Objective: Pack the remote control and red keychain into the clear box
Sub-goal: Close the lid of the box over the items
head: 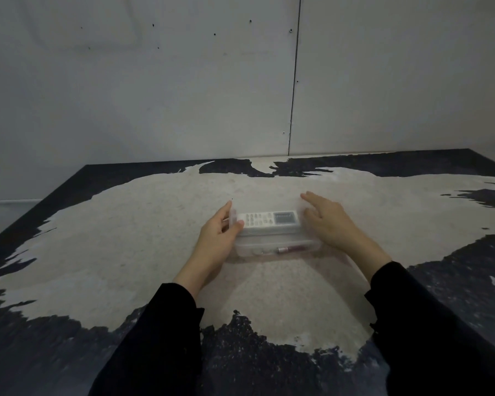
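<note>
from the head view, a clear box [277,247] sits at the middle of the frame on a worn surface [143,252], pale grey where the dark coating has rubbed off. a white remote control [267,220] lies lengthwise across the box's far part, buttons toward the left, grey display toward the right. whether it rests inside the box or on a lid panel i cannot tell, the plastic is too transparent. the red keychain [290,248] lies in the near part of the box, seen through the front wall, just below the remote control.

the left hand [217,235] is at the box's left end, its fingers [227,212] curled around the clear edge there with the thumb pressing near the remote's left tip. the right hand [327,221] is at the box's right end, fingers [312,197] loosely spread and stretched forward, palm down against or just above the clear plastic; whether it touches i cannot tell. both arms wear black sleeves [160,332] coming up from the lower frame. a grey panelled wall [183,95] fills the upper half.
</note>
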`<action>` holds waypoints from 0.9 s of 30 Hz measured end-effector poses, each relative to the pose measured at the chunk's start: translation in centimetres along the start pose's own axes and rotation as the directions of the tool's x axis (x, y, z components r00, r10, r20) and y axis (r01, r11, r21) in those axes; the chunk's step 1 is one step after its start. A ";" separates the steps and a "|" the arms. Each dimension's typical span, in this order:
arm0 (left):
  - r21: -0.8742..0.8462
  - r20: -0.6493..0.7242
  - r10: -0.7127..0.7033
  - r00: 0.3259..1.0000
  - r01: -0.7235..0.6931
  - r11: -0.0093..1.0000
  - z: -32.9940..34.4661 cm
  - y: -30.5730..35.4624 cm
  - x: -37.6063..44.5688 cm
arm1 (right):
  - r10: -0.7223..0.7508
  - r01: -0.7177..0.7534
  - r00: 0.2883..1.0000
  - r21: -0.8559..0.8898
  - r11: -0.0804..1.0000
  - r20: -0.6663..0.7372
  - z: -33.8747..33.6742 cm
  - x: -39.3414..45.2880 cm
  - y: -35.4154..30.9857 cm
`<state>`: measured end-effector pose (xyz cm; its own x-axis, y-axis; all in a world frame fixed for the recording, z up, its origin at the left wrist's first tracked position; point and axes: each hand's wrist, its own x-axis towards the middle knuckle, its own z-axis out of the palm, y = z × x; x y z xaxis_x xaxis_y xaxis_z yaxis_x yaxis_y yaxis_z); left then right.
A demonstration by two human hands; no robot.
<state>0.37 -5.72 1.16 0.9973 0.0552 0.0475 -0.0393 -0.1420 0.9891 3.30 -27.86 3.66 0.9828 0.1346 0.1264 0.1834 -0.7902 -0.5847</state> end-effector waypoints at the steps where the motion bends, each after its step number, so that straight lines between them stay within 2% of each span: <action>1: 0.002 -0.003 -0.003 1.000 0.003 1.000 0.0 0.1 0.0 | -0.012 0.017 0.998 -0.089 0.996 0.060 0.1 -0.1 0.0; 4: 0.010 -0.007 0.003 1.000 -0.003 1.000 0.2 0.3 -0.2 | 0.052 -0.009 0.982 -0.228 0.974 0.183 0.3 -0.3 -0.2; 8: 0.044 -0.004 0.002 1.000 -0.002 0.999 0.3 0.6 -0.4 | 0.032 0.016 0.988 -0.307 0.952 0.152 0.2 -0.5 -0.6; 10: 0.144 -0.049 0.019 0.999 -0.012 0.989 0.1 1.3 -0.2 | 0.015 0.026 0.992 -0.326 0.945 0.123 0.2 -0.7 -0.8; 12: 0.436 -0.086 0.156 0.984 -0.104 0.894 0.1 2.3 0.2 | 0.009 0.029 0.993 -0.308 0.951 0.121 0.3 -0.8 -0.9; 14: 0.665 0.040 0.286 0.957 -0.239 0.708 0.6 3.3 0.7 | 0.009 0.027 0.993 -0.294 0.955 0.121 0.4 -1.0 -0.9; 16: 0.796 0.180 0.267 0.947 -0.300 0.526 1.6 3.9 1.1 | 0.015 0.024 0.992 -0.302 0.953 0.126 0.3 -0.9 -0.9; 17: 0.835 0.208 0.236 0.949 -0.298 0.462 2.0 4.0 1.3 | 0.020 0.021 0.991 -0.305 0.952 0.129 0.4 -0.9 -0.9; 19: 0.857 0.193 0.215 0.957 -0.272 0.438 2.4 4.0 1.5 | 0.020 0.023 0.990 -0.308 0.951 0.137 0.4 -0.8 -0.9; 22: 0.829 0.197 0.228 0.953 -0.287 0.480 2.4 3.2 1.7 | -0.004 0.049 0.993 -0.377 0.925 0.120 0.6 -0.7 -0.8; 24: 0.820 0.255 0.218 0.942 -0.330 0.468 2.3 2.6 1.9 | -0.078 0.122 0.991 -0.478 0.870 0.111 0.6 -0.5 -0.9; 27: 0.841 0.346 0.161 0.924 -0.381 0.383 2.4 2.1 2.2 | -0.194 0.278 0.955 -0.439 0.854 0.226 0.6 -0.2 -0.9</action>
<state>2.65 -8.24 3.01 0.9368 -0.3136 0.1552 -0.3439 -0.9070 0.2431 2.93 -26.87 3.68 0.9072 0.4173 0.0533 0.4207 -0.9002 -0.1127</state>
